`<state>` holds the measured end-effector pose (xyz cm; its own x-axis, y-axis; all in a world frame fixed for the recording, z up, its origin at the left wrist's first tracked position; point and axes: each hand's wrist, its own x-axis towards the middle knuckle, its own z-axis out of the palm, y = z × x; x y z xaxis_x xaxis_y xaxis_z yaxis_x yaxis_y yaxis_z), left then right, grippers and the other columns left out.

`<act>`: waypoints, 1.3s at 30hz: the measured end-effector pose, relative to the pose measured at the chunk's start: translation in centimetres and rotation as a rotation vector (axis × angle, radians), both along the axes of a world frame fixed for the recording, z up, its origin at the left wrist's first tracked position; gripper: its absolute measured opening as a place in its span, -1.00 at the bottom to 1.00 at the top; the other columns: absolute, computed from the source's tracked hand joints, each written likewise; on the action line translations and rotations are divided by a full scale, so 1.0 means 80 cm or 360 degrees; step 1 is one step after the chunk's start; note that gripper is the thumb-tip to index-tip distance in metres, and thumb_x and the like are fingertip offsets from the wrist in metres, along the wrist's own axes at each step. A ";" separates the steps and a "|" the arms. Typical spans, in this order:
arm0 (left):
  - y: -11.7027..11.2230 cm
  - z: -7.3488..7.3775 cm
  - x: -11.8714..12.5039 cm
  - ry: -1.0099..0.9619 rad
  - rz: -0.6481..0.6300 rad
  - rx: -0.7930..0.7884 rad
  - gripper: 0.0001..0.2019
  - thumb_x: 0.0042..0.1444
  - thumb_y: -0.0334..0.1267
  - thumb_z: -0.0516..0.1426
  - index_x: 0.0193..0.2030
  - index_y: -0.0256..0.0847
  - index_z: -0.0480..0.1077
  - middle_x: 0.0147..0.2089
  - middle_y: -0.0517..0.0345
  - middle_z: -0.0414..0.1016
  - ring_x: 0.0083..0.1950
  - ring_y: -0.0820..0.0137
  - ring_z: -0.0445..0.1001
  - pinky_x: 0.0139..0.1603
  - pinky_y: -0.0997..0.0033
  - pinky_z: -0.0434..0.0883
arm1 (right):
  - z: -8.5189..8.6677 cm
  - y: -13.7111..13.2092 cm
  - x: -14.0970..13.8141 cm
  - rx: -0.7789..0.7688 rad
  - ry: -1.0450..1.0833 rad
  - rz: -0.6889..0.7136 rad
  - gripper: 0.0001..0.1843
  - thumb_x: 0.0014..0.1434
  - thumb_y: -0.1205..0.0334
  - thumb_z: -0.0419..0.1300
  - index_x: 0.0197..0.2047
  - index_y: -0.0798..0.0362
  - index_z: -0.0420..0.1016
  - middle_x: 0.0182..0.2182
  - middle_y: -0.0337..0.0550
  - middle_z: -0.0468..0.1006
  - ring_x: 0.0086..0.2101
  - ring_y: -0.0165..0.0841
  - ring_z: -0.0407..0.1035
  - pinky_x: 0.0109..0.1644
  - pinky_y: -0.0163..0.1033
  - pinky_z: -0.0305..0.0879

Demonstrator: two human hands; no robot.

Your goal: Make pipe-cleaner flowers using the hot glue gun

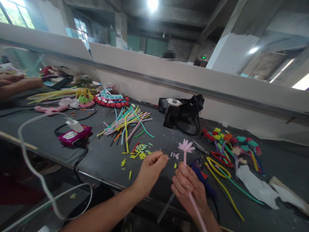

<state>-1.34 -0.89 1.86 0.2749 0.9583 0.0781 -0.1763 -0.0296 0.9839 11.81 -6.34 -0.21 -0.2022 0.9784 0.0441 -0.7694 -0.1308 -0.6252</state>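
Note:
My right hand is closed around a pink pipe-cleaner flower, holding its stem upright with the fringed pink head above my fingers. My left hand hovers just left of it above the dark table, with thumb and fingers pinched together; what they hold is too small to make out. Small cut pieces of pink and yellow pipe cleaner lie on the table just beyond both hands.
A loose pile of coloured pipe cleaners lies mid-table. Finished flowers, red-handled scissors and white cloth lie right. A black bag stands behind. A pink charger with white cable lies left. Another person's hands work far left.

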 end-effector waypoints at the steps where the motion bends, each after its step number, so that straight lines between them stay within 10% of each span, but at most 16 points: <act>1: 0.001 0.000 0.000 -0.0007 0.0019 -0.0004 -0.58 0.07 -0.12 0.11 -0.62 -0.17 -0.05 -0.57 0.35 -0.13 -0.50 0.52 -0.11 -0.48 0.44 -0.05 | 0.000 -0.001 0.000 -0.0003 0.0019 0.0009 -0.74 0.19 0.15 0.25 -0.44 0.00 0.26 -0.72 -0.48 -0.03 -0.70 -0.55 -0.20 -0.61 -0.41 -0.09; 8: 0.003 -0.004 0.001 -0.0212 -0.0107 -0.0038 -0.92 -0.11 -0.43 0.08 -0.46 -0.19 0.24 -0.49 0.32 0.17 -0.45 0.51 0.13 -0.43 0.50 0.13 | 0.003 -0.001 -0.003 0.0010 0.0013 0.0050 -0.75 0.14 0.11 0.29 -0.42 0.01 0.33 -0.73 -0.48 0.00 -0.70 -0.56 -0.18 -0.62 -0.40 -0.11; 19: 0.006 -0.009 0.007 -0.0312 -0.0203 -0.0322 -0.79 0.02 -0.29 0.20 -0.18 -0.26 0.48 -0.33 0.19 0.45 -0.44 0.54 0.31 -0.38 0.50 0.26 | -0.018 0.011 -0.013 -0.0101 -0.0564 -0.0439 -0.75 0.18 0.05 0.26 -0.32 0.09 0.44 -0.67 -0.39 0.28 -0.65 -0.59 0.06 -0.58 -0.45 -0.02; 39: 0.009 -0.012 0.004 -0.0430 -0.0305 -0.0491 -0.73 -0.05 -0.11 0.33 -0.38 -0.28 0.45 -0.52 0.27 0.34 -0.59 0.60 0.26 -0.54 0.58 0.23 | -0.014 0.002 -0.027 -0.0264 -0.1144 -0.0456 -0.58 0.15 -0.14 0.22 -0.33 0.10 0.40 -0.63 -0.33 0.39 -0.66 -0.60 0.13 -0.62 -0.48 -0.02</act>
